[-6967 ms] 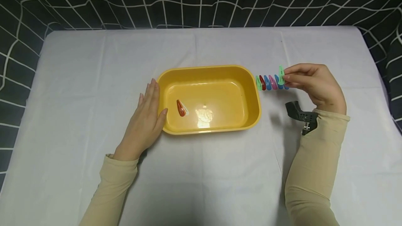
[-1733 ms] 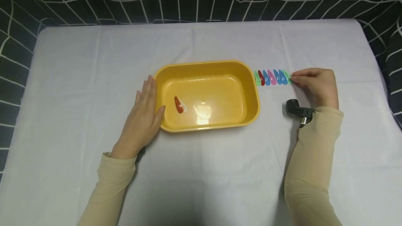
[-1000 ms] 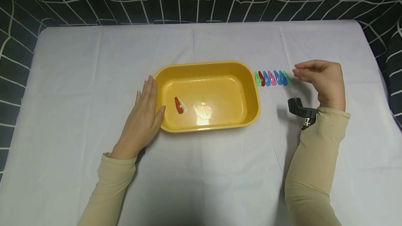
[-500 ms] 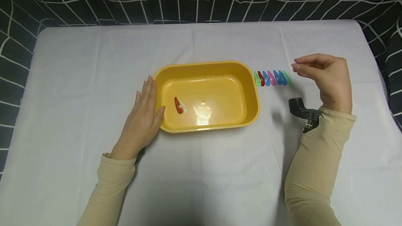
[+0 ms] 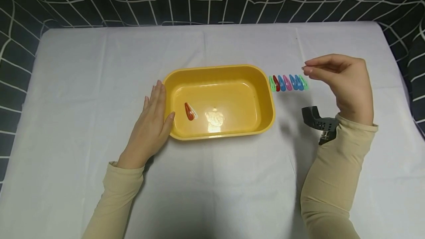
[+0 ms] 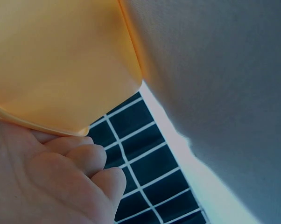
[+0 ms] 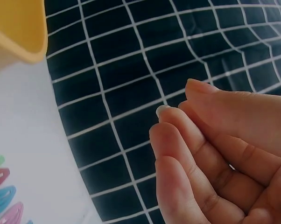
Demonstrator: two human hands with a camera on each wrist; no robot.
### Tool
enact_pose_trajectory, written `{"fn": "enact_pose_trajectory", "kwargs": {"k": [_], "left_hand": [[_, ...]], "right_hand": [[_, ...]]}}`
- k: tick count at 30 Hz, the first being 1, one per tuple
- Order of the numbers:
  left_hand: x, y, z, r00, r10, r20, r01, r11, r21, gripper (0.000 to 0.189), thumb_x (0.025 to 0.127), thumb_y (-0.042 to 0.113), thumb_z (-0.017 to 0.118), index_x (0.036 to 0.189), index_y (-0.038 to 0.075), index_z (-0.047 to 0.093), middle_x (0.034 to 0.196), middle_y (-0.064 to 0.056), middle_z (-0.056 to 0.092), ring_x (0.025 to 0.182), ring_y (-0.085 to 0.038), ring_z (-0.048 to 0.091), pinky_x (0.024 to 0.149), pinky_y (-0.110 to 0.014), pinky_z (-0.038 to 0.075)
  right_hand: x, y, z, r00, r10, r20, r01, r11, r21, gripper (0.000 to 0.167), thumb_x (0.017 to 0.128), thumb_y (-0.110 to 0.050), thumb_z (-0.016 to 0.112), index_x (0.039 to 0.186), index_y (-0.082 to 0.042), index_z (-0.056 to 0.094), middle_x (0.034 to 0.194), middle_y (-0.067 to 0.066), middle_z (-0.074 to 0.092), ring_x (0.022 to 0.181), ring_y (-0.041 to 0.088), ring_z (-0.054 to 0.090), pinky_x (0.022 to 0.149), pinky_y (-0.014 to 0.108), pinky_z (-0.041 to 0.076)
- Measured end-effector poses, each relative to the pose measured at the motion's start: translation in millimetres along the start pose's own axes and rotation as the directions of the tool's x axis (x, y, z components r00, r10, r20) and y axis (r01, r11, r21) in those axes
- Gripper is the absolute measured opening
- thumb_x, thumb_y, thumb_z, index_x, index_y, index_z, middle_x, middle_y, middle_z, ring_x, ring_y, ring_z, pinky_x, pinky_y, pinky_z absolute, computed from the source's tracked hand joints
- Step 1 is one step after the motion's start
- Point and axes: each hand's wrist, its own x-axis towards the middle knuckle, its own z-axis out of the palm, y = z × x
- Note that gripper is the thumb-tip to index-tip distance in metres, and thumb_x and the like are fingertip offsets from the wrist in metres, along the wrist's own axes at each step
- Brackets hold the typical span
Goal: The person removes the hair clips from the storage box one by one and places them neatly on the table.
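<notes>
My left hand [image 5: 146, 128] rests with straight fingers against the left wall of a yellow plastic tray [image 5: 219, 68]; the left wrist view shows its fingers [image 6: 87, 156] along the tray's edge. Inside the tray lie an orange-brown snap hair clip [image 5: 189, 111] and a white one [image 5: 195, 114], partly overlapped. Beside the tray's right end runs a row of several hair clips: green, red, blue, pink [image 5: 287, 83], two blue, and a green one [image 5: 303, 82] at the right end. Above that end hovers my right hand [image 5: 348, 80], fingers loosely bent and holding nothing.
A white cloth [image 5: 212, 187] covers the table. Dark fabric with a white grid [image 5: 199, 10] hangs behind the table's far edge and at both sides. A black camera mount [image 5: 320, 123] sticks out from my right wrist.
Seven seconds ago my right hand pinched a green hair clip over the row. That clip now lies at the row's right end, released, and the hand has lifted away. The left hand stays put.
</notes>
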Motion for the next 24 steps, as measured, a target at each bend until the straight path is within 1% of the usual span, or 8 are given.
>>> {"fn": "enact_pose_trajectory", "kwargs": {"k": [3,8,16,24], "left_hand": [[-0.1,-0.2,0.1,1.0,0.002,-0.002,-0.002,1.0,0.0,0.063,0.099,0.02,0.041,0.147,-0.009,0.011,0.156,-0.017,0.005,0.144,-0.025,0.005,0.114,-0.045,0.007],[0.1,-0.4,0.3,1.0,0.004,-0.006,-0.004,1.0,-0.005,0.064,0.099,0.019,0.042,0.147,-0.008,0.011,0.156,-0.017,0.006,0.144,-0.024,0.005,0.114,-0.044,0.006],[0.1,-1.1,0.4,1.0,0.01,-0.008,-0.01,1.0,-0.001,0.064,0.099,0.019,0.042,0.147,-0.008,0.011,0.156,-0.017,0.006,0.144,-0.025,0.005,0.114,-0.045,0.007],[0.0,-1.4,0.3,1.0,0.015,-0.013,-0.015,1.0,-0.001,0.064,0.099,0.02,0.042,0.147,-0.009,0.011,0.156,-0.018,0.006,0.143,-0.027,0.006,0.114,-0.045,0.007]], "right_hand": [[-1.3,-2.7,4.8,1.0,-0.017,0.014,0.018,0.999,-0.044,0.017,0.078,0.001,0.074,0.094,0.007,0.072,0.083,0.005,0.07,0.081,0.018,0.065,0.073,0.016,0.051],[-2.9,-6.5,12.9,0.999,-0.035,0.039,0.041,0.983,-0.179,0.02,0.079,-0.005,0.075,0.096,0.006,0.072,0.085,0.004,0.07,0.084,0.017,0.064,0.074,0.016,0.05],[-5.0,-10.0,26.4,0.995,-0.043,0.085,0.064,0.961,-0.268,0.02,0.08,-0.006,0.074,0.098,0.004,0.072,0.086,-0.002,0.07,0.082,0.015,0.064,0.073,0.016,0.051],[-7.9,-12.4,37.9,0.988,-0.009,0.156,0.048,0.968,-0.248,0.018,0.08,-0.005,0.074,0.097,0.002,0.073,0.084,-0.005,0.07,0.078,0.014,0.065,0.071,0.019,0.049]]}}
